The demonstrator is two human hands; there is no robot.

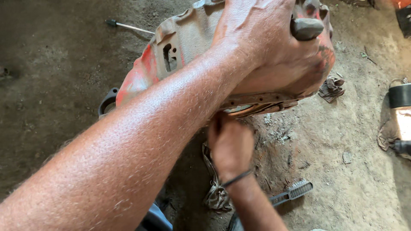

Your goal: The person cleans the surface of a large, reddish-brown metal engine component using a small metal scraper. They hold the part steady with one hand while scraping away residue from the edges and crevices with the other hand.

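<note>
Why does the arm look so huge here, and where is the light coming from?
Head view: the left hand and forearm sit close to the wide lens, so they loom large; sunlight falls bright on the arm and the dirt floor at right, while the left side stays in shade. The right hand under the red-painted metal casing is shadowed. A lamp glares white at the right edge.

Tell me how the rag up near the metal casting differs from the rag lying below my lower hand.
The upper rag is a small crumpled wad, lying in full light on the dirt right of the casting. The lower rag is longer, trailing as a strip, in shadow, and partly hidden behind the right hand and wrist. The upper rag lies fully exposed. Both look grimy grey-brown and lie on the ground.
</note>
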